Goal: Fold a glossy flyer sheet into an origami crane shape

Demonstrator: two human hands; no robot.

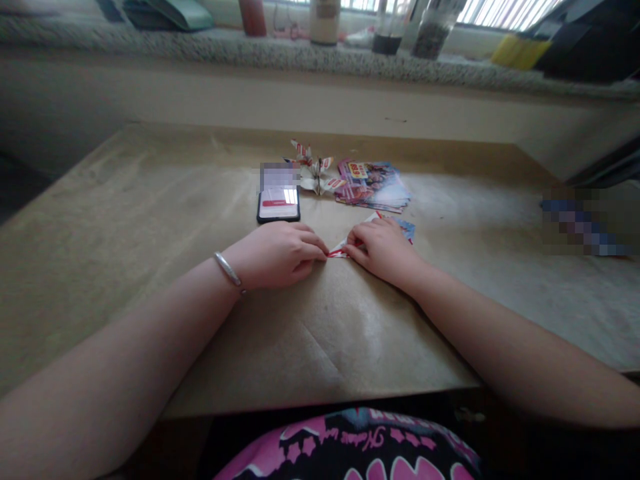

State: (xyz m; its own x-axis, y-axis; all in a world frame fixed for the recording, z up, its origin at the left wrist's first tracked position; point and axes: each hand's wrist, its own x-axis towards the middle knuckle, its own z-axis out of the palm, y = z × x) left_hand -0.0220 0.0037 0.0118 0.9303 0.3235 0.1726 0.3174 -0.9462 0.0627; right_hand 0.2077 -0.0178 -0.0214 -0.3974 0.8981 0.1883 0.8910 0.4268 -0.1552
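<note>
A small folded piece of printed paper (345,247), white with red edges, lies on the brown paper-covered table (150,220) between my hands. My left hand (278,253), with a silver bangle on its wrist, has its fingers curled and pinches the paper's left tip. My right hand (381,248) presses down on the paper's right part with closed fingers, covering most of it. A bit of blue print shows past my right hand.
A phone (279,202) with a lit screen lies just beyond my left hand. Folded paper cranes (316,169) and a stack of colourful leaflets (373,185) sit farther back. Jars and bottles (325,20) stand on the stone ledge behind.
</note>
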